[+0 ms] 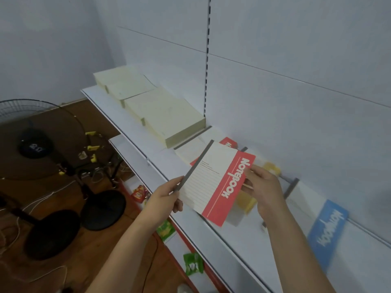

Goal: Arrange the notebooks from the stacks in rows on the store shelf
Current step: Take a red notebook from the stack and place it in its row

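Note:
A red-and-cream notebook [218, 182] with a grey spine is held tilted above the white store shelf [237, 242]. My left hand [169, 195] pinches its lower left corner by the spine. My right hand [264, 189] grips its right red edge. Under it another red notebook [229, 142] lies flat against the back panel. A yellow notebook [247, 203] lies beneath my right hand, partly hidden. A blue notebook [326, 233] leans on the shelf at the right. Several stacks of cream notebooks [160, 115] stand in a line at the shelf's far left.
A lower shelf [127, 146] sticks out below, with red and green packets [193, 264] on it. Two standing fans [42, 144] with black round bases and loose cables stand on the brown wooden floor at the left. A slotted upright [207, 60] runs down the back panel.

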Demonstrator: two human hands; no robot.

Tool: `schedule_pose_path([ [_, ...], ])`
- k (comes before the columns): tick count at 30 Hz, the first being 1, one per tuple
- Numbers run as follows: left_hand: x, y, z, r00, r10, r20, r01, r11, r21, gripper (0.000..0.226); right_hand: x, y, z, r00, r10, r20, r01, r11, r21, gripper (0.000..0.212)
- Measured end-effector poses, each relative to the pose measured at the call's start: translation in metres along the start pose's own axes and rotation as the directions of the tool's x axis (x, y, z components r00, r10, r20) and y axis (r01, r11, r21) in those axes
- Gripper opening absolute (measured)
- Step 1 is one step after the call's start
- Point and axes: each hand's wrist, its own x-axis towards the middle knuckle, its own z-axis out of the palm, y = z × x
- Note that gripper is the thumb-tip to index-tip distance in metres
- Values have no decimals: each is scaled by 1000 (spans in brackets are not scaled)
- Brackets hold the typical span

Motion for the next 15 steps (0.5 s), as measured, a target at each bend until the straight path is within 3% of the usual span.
schedule_pose_path([
  [4, 57, 16, -24, 1000, 17, -22, -12, 980, 199, 51, 51, -7, 24, 1000, -2, -3, 2, 1000, 24, 13],
  [7, 96, 36, -41, 998, 68, -16, -62, 965, 253, 51, 85, -22, 39, 1000, -10, -4, 11, 1000, 24, 14],
  [10, 130, 50, -53, 985, 171, 22, -163, 879, 447, 50, 115, -30, 48, 995, 89, 33, -90, 996, 4, 19],
  [12, 149, 49, -59, 977, 193, 94, -211, 780, 589, 59, 128, -26, 54, 976, 207, 63, -204, 978, -45, 18],
  [15, 171, 37, -59, 944, 77, 321, -292, 648, 703, 90, 134, -18, 64, 950, 305, 74, -298, 950, -93, 18],
])
